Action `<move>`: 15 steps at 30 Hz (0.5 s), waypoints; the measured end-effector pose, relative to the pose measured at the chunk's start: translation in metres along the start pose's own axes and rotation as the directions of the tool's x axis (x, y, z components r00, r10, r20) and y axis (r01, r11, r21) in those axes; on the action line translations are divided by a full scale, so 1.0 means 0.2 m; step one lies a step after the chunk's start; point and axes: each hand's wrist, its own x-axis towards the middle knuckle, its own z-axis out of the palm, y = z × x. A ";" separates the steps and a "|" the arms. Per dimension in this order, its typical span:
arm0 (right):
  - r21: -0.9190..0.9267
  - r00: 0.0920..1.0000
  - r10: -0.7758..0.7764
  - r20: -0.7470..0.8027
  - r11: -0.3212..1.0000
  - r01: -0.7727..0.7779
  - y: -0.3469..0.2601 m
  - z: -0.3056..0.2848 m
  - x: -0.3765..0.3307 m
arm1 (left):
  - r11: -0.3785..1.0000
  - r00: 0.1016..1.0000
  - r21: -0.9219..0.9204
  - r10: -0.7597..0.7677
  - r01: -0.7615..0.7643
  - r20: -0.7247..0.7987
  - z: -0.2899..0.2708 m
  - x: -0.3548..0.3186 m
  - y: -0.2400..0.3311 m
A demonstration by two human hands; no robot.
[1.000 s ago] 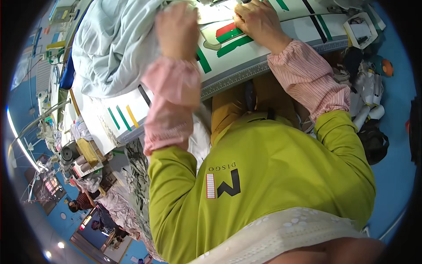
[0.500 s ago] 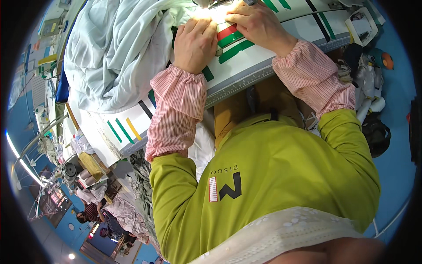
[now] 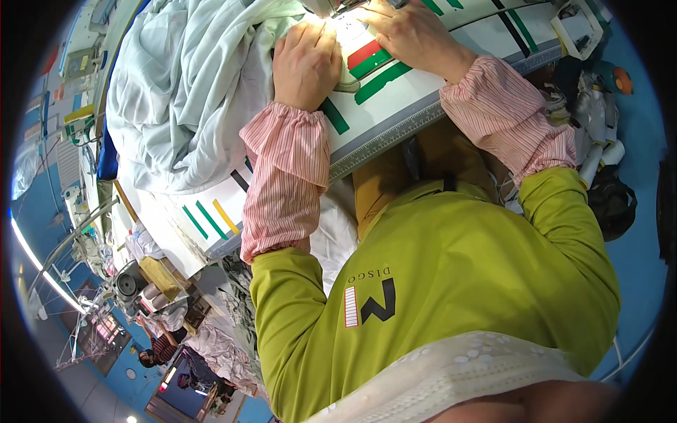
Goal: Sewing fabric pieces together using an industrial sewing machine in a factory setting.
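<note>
Close to the brightly lit sewing machine needle area (image 3: 344, 8), my left hand (image 3: 307, 65) lies palm down at the edge of a large heap of pale white cloth (image 3: 190, 92). Its fingers stretch forward, and glare washes out their tips. A small greenish cloth edge (image 3: 347, 87) shows beside the palm. On the other side of the needle area, my right hand (image 3: 415, 41) has bent fingers, with thumb and forefinger drawn together at the lit spot. Whatever lies between them is lost in the glare.
The white tabletop carries red and green tape strips (image 3: 370, 65) and a ruler along its front edge (image 3: 395, 123). A white open box (image 3: 577, 28) stands at its right end. Bags and cloth lie below on the right. Other people (image 3: 163, 345) are far off at lower left.
My left hand has shifted slightly left and up, away from the red and green strips. My right hand stays near the needle area. The whole view has tilted a little.
</note>
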 end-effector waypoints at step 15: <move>0.328 0.813 0.064 -0.578 0.931 0.160 0.06 0.10 0.08 | 1.000 1.000 0.012 0.001 -0.001 0.017 -0.01 0.00 0.01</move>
